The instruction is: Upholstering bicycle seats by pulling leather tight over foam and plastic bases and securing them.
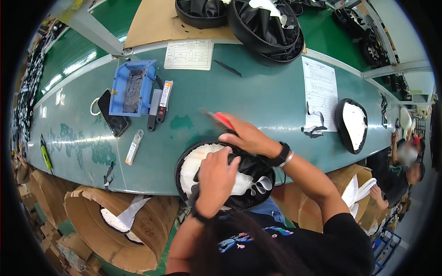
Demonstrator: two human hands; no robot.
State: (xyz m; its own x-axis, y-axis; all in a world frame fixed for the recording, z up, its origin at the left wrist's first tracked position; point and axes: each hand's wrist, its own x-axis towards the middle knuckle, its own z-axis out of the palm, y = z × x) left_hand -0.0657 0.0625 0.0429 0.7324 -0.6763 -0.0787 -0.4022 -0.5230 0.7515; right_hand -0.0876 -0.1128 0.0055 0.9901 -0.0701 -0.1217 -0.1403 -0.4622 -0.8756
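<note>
At the near edge of the green table lies an oval black padded piece [251,168] with a white shell-like backing [191,168] and a loose white strip on its right side. My left hand [215,177] presses on it with bent fingers, apparently gripping its black material; the fingertips partly hide what they hold. Above its far rim, my right hand [251,138] is closed round a red-handled cutter knife [224,120], its grey blade pointing up and left, slightly blurred.
A blue bin [149,87] of dark strips stands beside a phone [113,115] and cutters [161,103]. Stacked black padded pieces [264,32] sit at the back; another piece [353,126] lies right, near paper sheets [320,92]. Cardboard drums [152,230] flank me. A person [391,179] works at far right.
</note>
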